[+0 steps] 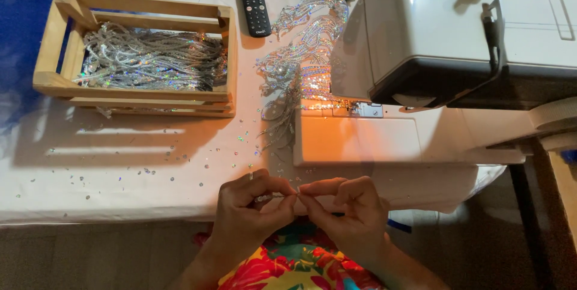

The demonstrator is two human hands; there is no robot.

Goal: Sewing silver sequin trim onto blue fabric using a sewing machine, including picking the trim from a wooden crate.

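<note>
sequin strand [273, 195]: short, light, limp, likely slippery and easily shed; best pinched at its ends | left hand [249, 209] and right hand [348, 209] fingertips pinched on it at table edge | beyond the pinch: loose sequins [180, 159], sewing machine [421, 85], wooden crate [135, 55]

Warm lamp glow under sewing machine [457, 37]; crate [135, 55] casts slatted shadows; floor dim; focus sharp.

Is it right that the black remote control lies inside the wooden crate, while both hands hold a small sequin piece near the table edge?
Not quite. The head view shows the black remote control lying on the white table, to the right of the wooden crate, which holds silver sequin strands. The rest is right: the left hand and right hand hold a small sequin piece.
</note>
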